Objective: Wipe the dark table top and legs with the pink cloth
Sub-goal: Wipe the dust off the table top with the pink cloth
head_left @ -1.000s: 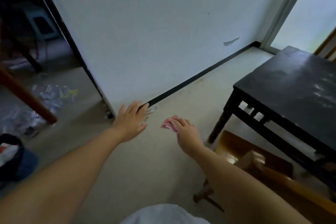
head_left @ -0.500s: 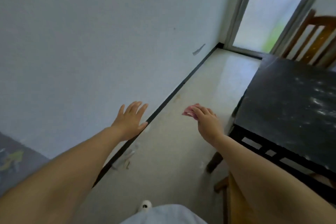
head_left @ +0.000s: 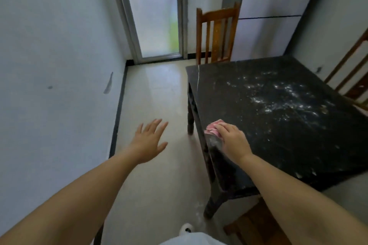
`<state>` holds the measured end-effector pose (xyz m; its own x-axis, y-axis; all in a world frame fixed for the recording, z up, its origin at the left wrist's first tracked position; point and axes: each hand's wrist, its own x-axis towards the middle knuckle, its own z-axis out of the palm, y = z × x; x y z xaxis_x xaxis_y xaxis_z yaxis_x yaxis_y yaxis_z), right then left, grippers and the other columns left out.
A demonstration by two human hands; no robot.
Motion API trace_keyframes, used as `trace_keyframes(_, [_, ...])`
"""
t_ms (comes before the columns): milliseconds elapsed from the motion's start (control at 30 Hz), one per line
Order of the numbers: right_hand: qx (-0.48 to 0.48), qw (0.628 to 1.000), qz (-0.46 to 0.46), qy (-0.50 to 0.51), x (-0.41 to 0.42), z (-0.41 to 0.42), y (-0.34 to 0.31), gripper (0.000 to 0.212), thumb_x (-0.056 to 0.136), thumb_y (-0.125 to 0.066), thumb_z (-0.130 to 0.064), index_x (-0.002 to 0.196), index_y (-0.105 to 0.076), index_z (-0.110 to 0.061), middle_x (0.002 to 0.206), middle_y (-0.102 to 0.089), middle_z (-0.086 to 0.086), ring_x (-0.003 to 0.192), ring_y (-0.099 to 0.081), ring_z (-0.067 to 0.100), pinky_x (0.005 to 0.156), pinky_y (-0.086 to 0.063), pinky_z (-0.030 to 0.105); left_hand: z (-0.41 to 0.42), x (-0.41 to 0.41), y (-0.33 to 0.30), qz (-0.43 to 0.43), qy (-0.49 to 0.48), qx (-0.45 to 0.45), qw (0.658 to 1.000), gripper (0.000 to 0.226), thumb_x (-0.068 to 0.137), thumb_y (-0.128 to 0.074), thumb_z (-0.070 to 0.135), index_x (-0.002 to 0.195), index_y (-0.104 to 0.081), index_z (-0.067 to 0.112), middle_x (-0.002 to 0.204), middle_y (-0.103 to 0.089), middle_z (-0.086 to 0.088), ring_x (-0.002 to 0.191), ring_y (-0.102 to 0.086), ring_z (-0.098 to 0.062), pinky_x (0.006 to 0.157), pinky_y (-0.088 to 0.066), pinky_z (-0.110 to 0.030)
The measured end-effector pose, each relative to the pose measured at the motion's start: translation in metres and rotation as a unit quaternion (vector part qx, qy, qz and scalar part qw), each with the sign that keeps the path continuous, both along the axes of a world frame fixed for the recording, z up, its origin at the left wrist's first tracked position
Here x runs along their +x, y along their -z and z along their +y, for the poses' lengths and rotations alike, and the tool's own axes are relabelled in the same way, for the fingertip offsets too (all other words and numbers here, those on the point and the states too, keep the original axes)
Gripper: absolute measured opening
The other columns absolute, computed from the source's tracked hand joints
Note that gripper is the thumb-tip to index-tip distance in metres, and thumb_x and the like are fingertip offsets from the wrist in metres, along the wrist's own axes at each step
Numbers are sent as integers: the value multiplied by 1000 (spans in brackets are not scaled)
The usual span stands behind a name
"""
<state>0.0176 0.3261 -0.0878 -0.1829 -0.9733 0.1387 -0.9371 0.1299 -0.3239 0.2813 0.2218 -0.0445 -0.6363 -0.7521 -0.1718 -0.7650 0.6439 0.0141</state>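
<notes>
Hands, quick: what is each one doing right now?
Left hand: open, holding nothing, over the floor.
Right hand: closed on the pink cloth, at the dark table edge.

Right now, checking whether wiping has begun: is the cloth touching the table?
Touching. The head view shows the right hand pressing the cloth onto the table edge.

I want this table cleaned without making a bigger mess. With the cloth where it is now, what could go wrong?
1. The pink cloth sits at the table top's left edge; strokes toward that edge may push the white powder onto the floor.
2. The cloth is bunched small under the right hand, so it may smear rather than lift the wide powder patch.
3. The left hand hangs free, so hard pressing may shift the unbraced table.
</notes>
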Motion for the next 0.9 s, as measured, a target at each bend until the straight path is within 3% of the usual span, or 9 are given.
trace_keyframes(167, [7,997,3,78,-62,-56,1,45,86,-58,-6,128,-55,-24,127,-57,-5,112,-55,20,90,-49,43,-102,-80,-2,7,82,-3,997,65,96,-28,48,146,6,25,156,5,-1,143,6,-19,114,5,-43])
trace_keyframes(267, [-14,991,3,137,-89,-75,-1,42,84,-61,-2,124,-59,-15,121,-62,3,105,-59,27,85,-51,45,-162,-126,7,-7,130,8,991,66,95,-28,49,147,5,26,156,3,-2,143,6,-20,113,6,-43])
trace_keyframes(433, [-7,953,-7,303,-131,-88,11,42,93,-49,-9,134,-50,-17,135,-52,2,121,-49,24,99,-41,40,-244,-233,20,-21,252,16,967,66,95,-31,50,147,2,27,156,1,-1,143,3,-22,113,4,-44])
trace_keyframes(600, [-15,887,-36,459,-143,-71,17,43,93,-46,-6,132,-52,-21,136,-51,-3,123,-47,20,101,-42,37,-274,-339,21,-34,446,7,894,66,95,-31,47,147,3,25,156,-1,-2,143,3,-19,113,2,-44])
trace_keyframes(733, [-63,825,-72,557,-138,-56,11,33,99,-38,-19,122,-58,-33,127,-52,-18,119,-44,3,101,-35,21,-267,-411,29,-20,540,11,841,66,95,-32,44,147,0,21,156,-4,-3,143,-2,-20,115,-3,-44])
trace_keyframes(900, [-92,805,-68,582,-168,-34,14,34,97,-42,-8,122,-59,-25,126,-56,-13,117,-43,-4,105,-33,15,-226,-474,50,-22,622,30,782,64,96,-31,45,147,-1,21,155,-5,-1,142,-3,-18,114,-3,-42])
